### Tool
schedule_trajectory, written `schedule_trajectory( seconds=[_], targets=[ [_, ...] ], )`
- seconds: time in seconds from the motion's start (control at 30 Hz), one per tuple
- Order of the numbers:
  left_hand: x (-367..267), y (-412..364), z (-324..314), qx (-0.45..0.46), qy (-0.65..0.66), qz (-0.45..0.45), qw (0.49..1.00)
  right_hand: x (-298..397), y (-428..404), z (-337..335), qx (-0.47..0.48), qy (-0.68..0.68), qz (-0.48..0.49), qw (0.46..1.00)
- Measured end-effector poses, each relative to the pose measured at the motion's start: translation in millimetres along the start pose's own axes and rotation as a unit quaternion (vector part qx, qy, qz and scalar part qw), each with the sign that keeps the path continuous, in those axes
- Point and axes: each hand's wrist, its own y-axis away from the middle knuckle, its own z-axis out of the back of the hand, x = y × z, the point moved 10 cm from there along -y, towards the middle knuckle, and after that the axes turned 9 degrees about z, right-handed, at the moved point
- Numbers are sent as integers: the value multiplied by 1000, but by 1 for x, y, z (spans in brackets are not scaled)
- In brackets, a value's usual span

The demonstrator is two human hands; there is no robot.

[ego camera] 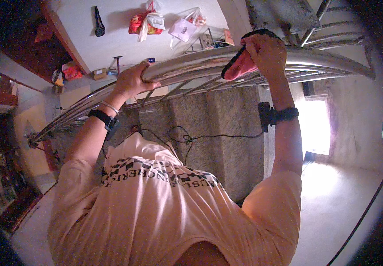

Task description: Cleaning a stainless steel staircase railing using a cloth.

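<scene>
A metal stair railing with a thick, shiny handrail curves across the upper part of the view. My left hand rests on the handrail, its thumb over the top and its fingers on the near side. Farther right, my right hand grips a pink cloth with a black edge and presses it against the same handrail. The cloth hangs over the near side of the rail; part of it is hidden under my fingers. Each wrist wears a black strap.
Concrete steps lie below the railing, with a thin black cord hanging in front of them. Bags hang on the white wall beyond. A small cardboard box stands by that wall. A bright window is at the right.
</scene>
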Motion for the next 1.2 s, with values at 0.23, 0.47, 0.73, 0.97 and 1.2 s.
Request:
schedule_trajectory(
  seconds=[0.23, 0.47, 0.73, 0.97, 1.2],
  targets=[
    [0, 0, 1, 16, -28, 10, 999, 24, -4, 7, -16, 17, 12, 1000],
    [20, -3, -12, 25, 56, -16, 998, 50, -6, 6, -22, -21, 3, 1000],
    [9, -6, -3, -12, 17, -16, 1000, 71, -11, -1, -18, -53, -18, 998],
    [9, -10, -7, 3, -7, 3, 1000, 110, 12, -28, -63, 31, 72, 995],
    [14, -10, -5, 18, 19, -13, 1000, 124, 19, -28, -74, 38, 150, 985]
  ],
)
